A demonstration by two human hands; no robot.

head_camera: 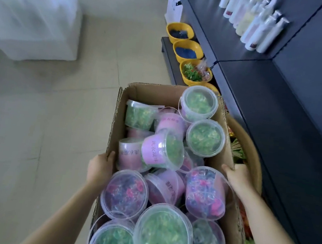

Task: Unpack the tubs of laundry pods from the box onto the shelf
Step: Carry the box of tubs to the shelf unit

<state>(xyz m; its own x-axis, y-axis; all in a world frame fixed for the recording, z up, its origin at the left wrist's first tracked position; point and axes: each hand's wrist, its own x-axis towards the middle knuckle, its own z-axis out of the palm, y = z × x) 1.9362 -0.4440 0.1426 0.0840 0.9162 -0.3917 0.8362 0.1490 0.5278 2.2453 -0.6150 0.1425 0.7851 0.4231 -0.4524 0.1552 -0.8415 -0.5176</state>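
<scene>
Many tubs (162,152): clear-lidded, heaped loosely in the box, some upright, several tipped on their sides; green pods in most, pink and blue mix in a few. None on the shelf yet.
Labels: pale purple bands with dark writing, too blurred to read.
Box (137,91): open cardboard, flaps folded out, carried at about waist level above the floor, just beside the shelving. Probably being brought close so each tub needs only a short reach.
Left hand (99,168): wrapped over the left wall, thumb inside the rim, fingers outside; bearing weight.
Right hand (237,175): curled over the right wall, thumb on the rim, fingers hidden behind the cardboard.
Grip: one hand per side, likely to keep the loose load level.
Shelf (280,89): dark, bare along the near stretch; likely landing spot.
White bottles (257,22): standing in rows farther along the same shelf.
Yellow bowls (186,50): lined up on a low ledge below, beyond the box.
Stage: unpacking not begun; box presumably needs setting down first.
</scene>
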